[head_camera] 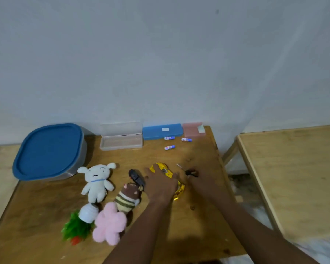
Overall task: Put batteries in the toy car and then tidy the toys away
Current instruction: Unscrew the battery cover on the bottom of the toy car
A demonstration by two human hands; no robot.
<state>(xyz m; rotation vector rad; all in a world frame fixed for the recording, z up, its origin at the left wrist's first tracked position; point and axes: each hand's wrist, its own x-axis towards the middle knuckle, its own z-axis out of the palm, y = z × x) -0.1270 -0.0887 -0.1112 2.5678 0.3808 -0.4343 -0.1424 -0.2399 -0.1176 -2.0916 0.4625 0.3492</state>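
My left hand (160, 185) lies spread over the yellow toy car (167, 172) on the wooden table (179, 225), fingers wrapped on its body. My right hand (200, 180) pinches a small screwdriver (187, 171) just beside the car. Three batteries (169, 147) lie farther back, near the blue case (161, 131); plush toys (97, 181) sit left

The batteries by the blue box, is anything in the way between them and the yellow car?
No. The three batteries lie on bare table beyond the yellow car, which the left hand holds.
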